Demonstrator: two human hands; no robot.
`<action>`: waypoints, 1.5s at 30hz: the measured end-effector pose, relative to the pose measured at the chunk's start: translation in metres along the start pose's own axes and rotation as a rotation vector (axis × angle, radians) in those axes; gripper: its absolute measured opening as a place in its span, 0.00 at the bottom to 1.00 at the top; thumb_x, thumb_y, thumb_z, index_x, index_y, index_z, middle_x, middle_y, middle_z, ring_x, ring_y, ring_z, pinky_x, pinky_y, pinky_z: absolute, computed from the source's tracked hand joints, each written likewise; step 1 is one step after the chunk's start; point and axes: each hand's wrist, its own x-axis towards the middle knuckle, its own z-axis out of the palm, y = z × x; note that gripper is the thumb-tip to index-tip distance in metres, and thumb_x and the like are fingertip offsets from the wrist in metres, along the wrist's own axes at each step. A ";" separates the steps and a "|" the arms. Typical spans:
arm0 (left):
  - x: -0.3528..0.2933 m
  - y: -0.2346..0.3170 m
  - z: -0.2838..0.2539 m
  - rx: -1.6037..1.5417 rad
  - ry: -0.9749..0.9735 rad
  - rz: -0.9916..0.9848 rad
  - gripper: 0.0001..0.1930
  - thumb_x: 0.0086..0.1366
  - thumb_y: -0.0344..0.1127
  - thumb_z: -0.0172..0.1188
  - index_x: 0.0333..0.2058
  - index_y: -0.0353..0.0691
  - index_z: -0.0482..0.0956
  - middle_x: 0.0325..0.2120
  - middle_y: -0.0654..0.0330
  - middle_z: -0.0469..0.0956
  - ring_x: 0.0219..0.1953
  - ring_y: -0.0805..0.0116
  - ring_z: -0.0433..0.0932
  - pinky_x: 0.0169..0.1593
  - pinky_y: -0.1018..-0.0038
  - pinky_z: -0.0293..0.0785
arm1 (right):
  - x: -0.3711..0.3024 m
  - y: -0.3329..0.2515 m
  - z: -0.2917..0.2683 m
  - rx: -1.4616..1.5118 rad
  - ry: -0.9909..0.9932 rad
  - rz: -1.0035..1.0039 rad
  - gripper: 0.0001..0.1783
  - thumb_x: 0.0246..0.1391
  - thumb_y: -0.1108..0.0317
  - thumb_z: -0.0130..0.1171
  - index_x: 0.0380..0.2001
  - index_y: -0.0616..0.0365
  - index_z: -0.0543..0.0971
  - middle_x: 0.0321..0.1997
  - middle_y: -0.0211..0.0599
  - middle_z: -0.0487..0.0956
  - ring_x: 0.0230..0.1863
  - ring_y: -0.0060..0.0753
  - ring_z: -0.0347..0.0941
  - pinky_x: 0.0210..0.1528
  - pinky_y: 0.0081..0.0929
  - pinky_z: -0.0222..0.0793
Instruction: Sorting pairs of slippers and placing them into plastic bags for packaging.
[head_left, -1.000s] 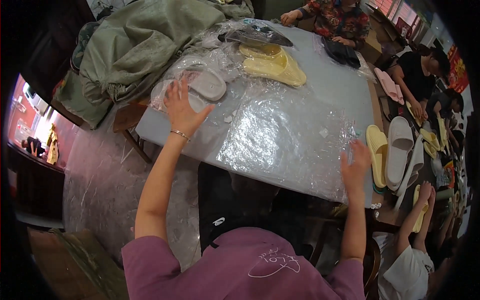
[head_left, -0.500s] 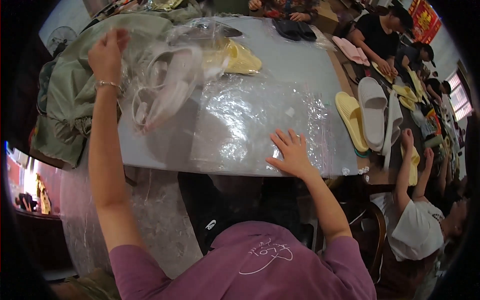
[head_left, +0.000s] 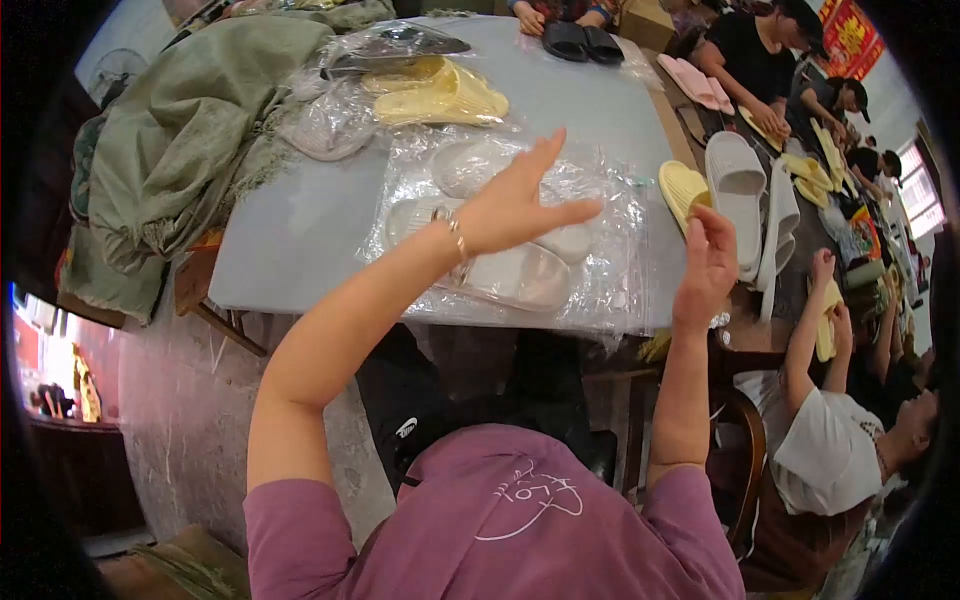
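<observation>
A pair of pale slippers [head_left: 520, 277] lies under clear plastic on the grey table in front of me. My left hand [head_left: 520, 200] is above this pair, fingers stretched and thumb spread, with nothing in it. Off to the right, my right hand [head_left: 706, 265] is raised at the table's edge, its fingers loosely bent and nothing visible in them. Beside its fingertips is a yellow slipper [head_left: 683, 188], whose near end is hidden behind the hand. A large white slipper [head_left: 735, 190] stands just right of it. Clear plastic bags [head_left: 615, 265] lie around and beneath the pale pair.
Bagged yellow slippers [head_left: 440, 95] and a bagged pale slipper [head_left: 325, 130] lie farther back. Green cloth [head_left: 200, 130] is heaped at left. Black slippers [head_left: 580, 42] sit at the far edge. Pink slippers [head_left: 692, 80] and co-workers [head_left: 765, 65] are along the right.
My left hand has come from the far left to the middle. A pale pair in plastic now lies where bare bags were. My right hand has lifted off the bags and moved right.
</observation>
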 end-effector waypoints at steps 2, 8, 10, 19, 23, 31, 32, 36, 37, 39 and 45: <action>-0.021 -0.018 -0.009 -0.119 -0.376 -0.061 0.32 0.60 0.48 0.55 0.59 0.38 0.59 0.61 0.49 0.53 0.65 0.56 0.48 0.64 0.66 0.44 | 0.000 0.003 -0.006 -0.212 -0.081 0.046 0.09 0.53 0.69 0.55 0.34 0.63 0.77 0.29 0.29 0.76 0.32 0.21 0.67 0.38 0.19 0.62; -0.069 -0.173 -0.032 0.338 -0.151 -0.075 0.26 0.66 0.42 0.41 0.58 0.32 0.57 0.61 0.48 0.52 0.64 0.51 0.49 0.65 0.59 0.42 | -0.004 0.079 -0.008 -0.506 -0.708 0.257 0.12 0.50 0.67 0.57 0.37 0.61 0.79 0.28 0.43 0.78 0.29 0.33 0.73 0.33 0.27 0.67; -0.082 -0.183 -0.026 0.286 -0.182 -0.095 0.26 0.67 0.42 0.39 0.59 0.32 0.56 0.61 0.48 0.53 0.64 0.51 0.49 0.65 0.59 0.43 | 0.007 0.094 0.002 -0.592 -0.716 0.103 0.17 0.47 0.66 0.62 0.41 0.59 0.78 0.22 0.39 0.76 0.24 0.26 0.69 0.29 0.23 0.65; -0.101 -0.175 -0.017 0.322 -0.254 -0.047 0.26 0.68 0.41 0.32 0.61 0.33 0.50 0.62 0.50 0.52 0.64 0.55 0.49 0.65 0.61 0.40 | -0.020 0.095 0.137 -0.696 -1.017 -0.386 0.25 0.49 0.51 0.57 0.46 0.56 0.74 0.50 0.46 0.71 0.53 0.47 0.65 0.56 0.37 0.59; -0.099 -0.177 -0.015 0.239 -0.233 -0.120 0.27 0.67 0.42 0.34 0.61 0.33 0.48 0.62 0.47 0.50 0.64 0.55 0.49 0.66 0.63 0.39 | -0.020 0.082 0.153 -0.513 -1.126 -0.124 0.12 0.49 0.65 0.51 0.34 0.61 0.75 0.40 0.52 0.72 0.46 0.51 0.68 0.47 0.42 0.64; -0.100 -0.171 -0.010 0.609 -0.276 -0.163 0.28 0.65 0.45 0.40 0.59 0.32 0.55 0.62 0.51 0.52 0.65 0.58 0.48 0.65 0.56 0.35 | 0.037 0.027 0.030 -0.823 -1.068 -0.133 0.15 0.49 0.66 0.52 0.38 0.63 0.72 0.44 0.52 0.70 0.49 0.53 0.65 0.51 0.43 0.61; -0.095 -0.170 -0.013 0.601 -0.277 -0.159 0.28 0.65 0.45 0.40 0.59 0.32 0.55 0.62 0.51 0.52 0.65 0.58 0.48 0.65 0.56 0.35 | 0.045 0.031 0.017 -0.905 -1.060 -0.166 0.15 0.48 0.65 0.53 0.39 0.63 0.72 0.44 0.52 0.70 0.49 0.53 0.65 0.52 0.43 0.61; -0.062 -0.162 -0.017 0.433 -0.038 -0.171 0.26 0.65 0.50 0.41 0.48 0.31 0.70 0.50 0.48 0.70 0.58 0.56 0.63 0.63 0.58 0.45 | 0.041 0.056 -0.003 -0.844 -1.005 -0.510 0.18 0.44 0.66 0.57 0.39 0.62 0.71 0.44 0.50 0.70 0.47 0.53 0.65 0.51 0.43 0.61; -0.047 -0.150 -0.017 0.100 -0.064 -0.325 0.25 0.65 0.51 0.43 0.44 0.32 0.73 0.44 0.50 0.74 0.50 0.57 0.69 0.57 0.62 0.55 | 0.037 0.053 0.002 -0.840 -1.009 -0.506 0.18 0.44 0.66 0.57 0.39 0.62 0.71 0.44 0.50 0.70 0.47 0.53 0.65 0.51 0.43 0.61; -0.031 -0.136 -0.010 -0.283 -0.103 -0.503 0.23 0.64 0.51 0.46 0.36 0.32 0.77 0.31 0.53 0.79 0.34 0.61 0.76 0.42 0.69 0.68 | 0.028 0.038 0.029 -0.805 -1.088 -0.453 0.20 0.41 0.66 0.59 0.39 0.61 0.71 0.44 0.48 0.70 0.47 0.53 0.65 0.53 0.42 0.61; -0.032 -0.177 0.002 -0.195 0.155 -0.544 0.13 0.60 0.39 0.53 0.26 0.34 0.77 0.15 0.55 0.76 0.18 0.66 0.76 0.27 0.70 0.69 | 0.022 0.058 0.012 -0.678 -0.968 -0.358 0.22 0.43 0.67 0.57 0.43 0.62 0.70 0.47 0.49 0.70 0.50 0.54 0.63 0.55 0.40 0.58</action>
